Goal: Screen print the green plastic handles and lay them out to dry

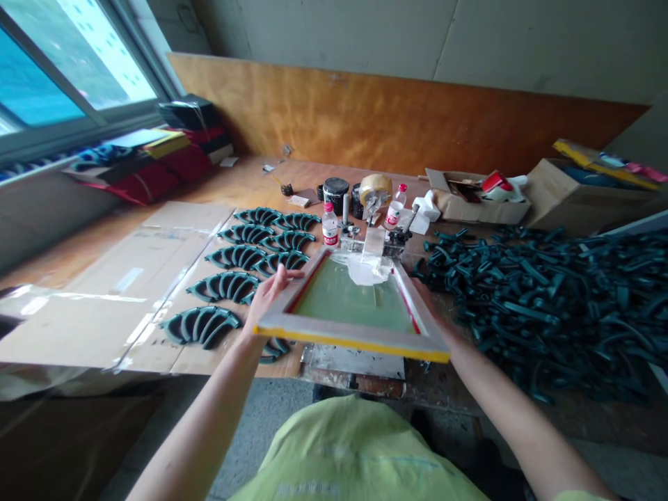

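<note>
In front of me a screen printing frame (355, 337) is raised and tilted above the bench, with a pale green mesh (360, 299) and yellow tape along its near edge. My left hand (271, 292) grips its left side, some fingers showing beside the rim. At the right side my right hand (424, 296) holds the rim, its fingers mostly hidden behind it. The far end joins a metal clamp (399, 240). Below the near edge lies a stained flat base plate (355, 362).
Rows of curved dark green plastic parts (201, 325) lie on cardboard (104, 278) to the left. A large heap of similar pieces (553, 299) covers the right side. Bottles (330, 226), a black jar (335, 191), a tape roll (376, 188) and cartons (480, 209) stand behind.
</note>
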Available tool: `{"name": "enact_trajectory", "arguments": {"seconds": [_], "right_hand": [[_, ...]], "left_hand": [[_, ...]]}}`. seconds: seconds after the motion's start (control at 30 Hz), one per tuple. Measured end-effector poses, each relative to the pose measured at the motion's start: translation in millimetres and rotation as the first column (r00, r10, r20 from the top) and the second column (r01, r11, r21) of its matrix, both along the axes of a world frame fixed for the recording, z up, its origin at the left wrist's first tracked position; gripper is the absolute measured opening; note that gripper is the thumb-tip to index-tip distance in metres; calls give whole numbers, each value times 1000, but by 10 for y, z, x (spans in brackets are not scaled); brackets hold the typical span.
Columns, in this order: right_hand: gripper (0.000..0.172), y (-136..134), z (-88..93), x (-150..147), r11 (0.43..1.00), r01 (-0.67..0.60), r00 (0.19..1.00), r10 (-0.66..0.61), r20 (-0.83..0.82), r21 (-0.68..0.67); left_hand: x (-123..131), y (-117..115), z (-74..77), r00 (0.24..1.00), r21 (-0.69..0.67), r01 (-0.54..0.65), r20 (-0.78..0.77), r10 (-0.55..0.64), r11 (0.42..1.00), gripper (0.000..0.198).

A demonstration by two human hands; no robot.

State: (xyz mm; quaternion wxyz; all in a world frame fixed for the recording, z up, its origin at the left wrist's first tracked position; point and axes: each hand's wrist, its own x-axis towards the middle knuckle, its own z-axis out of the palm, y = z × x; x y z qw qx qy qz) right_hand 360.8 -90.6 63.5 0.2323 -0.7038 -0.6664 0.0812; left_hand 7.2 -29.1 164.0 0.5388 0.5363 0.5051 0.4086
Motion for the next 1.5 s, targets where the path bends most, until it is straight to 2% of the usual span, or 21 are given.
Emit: {"name": "enact_trajectory", "arguments": {"seconds": [0.1,0.17,0.23,0.3,0.4,0.47,0.53,0.6,0.7,0.8,0.83,0.9,1.0,1.1,1.17,1.23,1.33,1.4,1.5], "right_hand": [[30,205,202,204,990,96,995,-96,-3,108],[40,415,321,135,981,50,999,-51,0,186],[55,637,411,-58,979,-35,999,27,43,203],[55,823,466,-276,989,-68,993,55,103,133],[32,945,477,-505,995,-46,980,62,189,-89],[19,895,437,-582,983,-43,966,87,245,-177],[15,744,375,-621,979,-85,951,136,278,-188],[18,529,321,-632,968,-184,934,226,277,-167],[27,246,322,-590,923,-356,889,382,252,-144],[25,196,419,-516,872,-461,840,489,234,-166],[21,230,449,-503,868,-463,838,495,230,-181],[14,316,461,-520,901,-399,872,430,233,-168],[17,322,336,-620,954,-294,923,300,242,-61],[25,142,184,-673,935,-355,910,346,229,-4],[24,68,175,-635,911,-412,892,404,204,-2],[23,144,249,-564,910,-414,899,408,159,11],[47,519,439,-468,959,-282,957,277,87,42],[63,806,570,-415,985,-172,982,171,83,5],[70,1046,717,-269,999,-51,991,49,122,13]], "left_hand": [[-162,-225,-416,992,-189,100,-52,-112,977,69],[-188,-311,-711,994,-255,98,-22,-107,962,81],[-170,-348,-957,996,-269,64,-47,-79,961,86],[-142,-351,-1117,993,-251,29,-102,-56,967,85],[-124,-336,-1207,991,-252,7,-129,-41,968,83],[-131,-328,-1217,990,-262,5,-137,-42,965,82],[-143,-323,-1223,988,-266,12,-142,-51,964,81],[-149,-323,-1231,988,-271,12,-144,-53,962,81],[-141,-328,-1231,989,-281,6,-140,-47,960,82],[-124,-338,-1197,990,-282,6,-134,-46,959,80],[-120,-341,-1180,990,-281,6,-133,-45,960,79],[-120,-345,-1146,990,-276,4,-132,-42,961,77],[-135,-345,-1116,991,-271,3,-128,-39,963,75],[-155,-342,-1121,993,-281,31,-99,-61,959,75],[-163,-342,-1125,995,-300,58,-65,-81,952,75],[-167,-340,-1103,995,-318,73,-40,-90,945,75],[-178,-323,-974,995,-347,81,-23,-94,934,81],[-195,-295,-814,995,-355,86,-22,-100,931,87],[-214,-211,-498,993,-308,94,-40,-112,947,78]]}}
